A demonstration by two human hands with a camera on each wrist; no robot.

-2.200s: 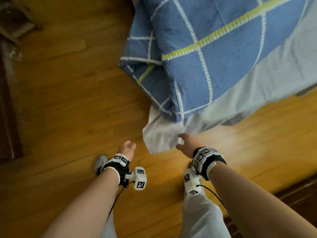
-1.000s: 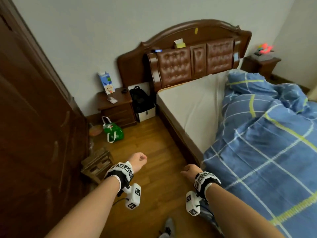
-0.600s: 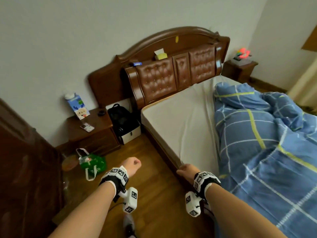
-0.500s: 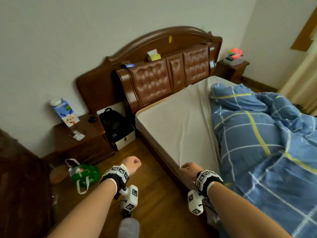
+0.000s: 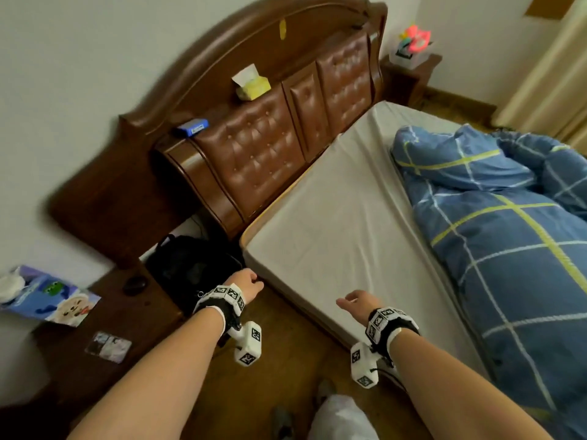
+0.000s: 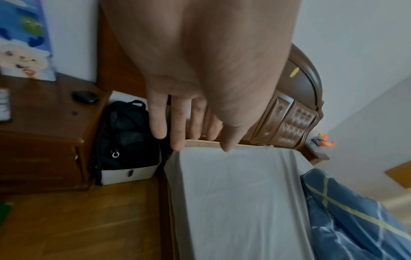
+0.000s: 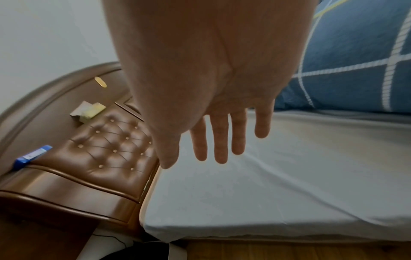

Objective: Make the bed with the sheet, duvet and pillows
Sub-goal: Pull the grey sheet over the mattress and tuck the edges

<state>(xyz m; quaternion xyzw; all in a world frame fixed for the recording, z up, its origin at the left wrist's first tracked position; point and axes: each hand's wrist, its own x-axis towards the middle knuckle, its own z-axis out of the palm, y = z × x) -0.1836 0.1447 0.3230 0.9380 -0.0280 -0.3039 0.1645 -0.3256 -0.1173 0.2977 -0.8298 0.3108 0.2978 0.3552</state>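
Observation:
A white sheet (image 5: 343, 223) lies flat over the mattress up to the headboard, with light creases. A blue checked duvet (image 5: 508, 249) is bunched along the right half of the bed. Its rounded head end could be a pillow; I cannot tell. My left hand (image 5: 249, 282) hangs in the air by the sheet's near head corner, with straight, empty fingers (image 6: 177, 133). My right hand (image 5: 355, 304) hovers over the sheet's near edge. In the right wrist view its fingers (image 7: 220, 149) are spread above the sheet (image 7: 266, 184) and hold nothing.
A brown padded headboard (image 5: 260, 147) carries a tissue box (image 5: 252, 87) and a blue box (image 5: 192, 127). A black bag (image 5: 190, 268) stands between the bed and a dark nightstand (image 5: 104, 328). Wooden floor (image 5: 279, 360) runs along the bed's near side.
The view rose from the duvet corner at the floor to the head of the bed, and I came closer to the headboard. My left hand uncurled from a fist. My right hand moved over the sheet.

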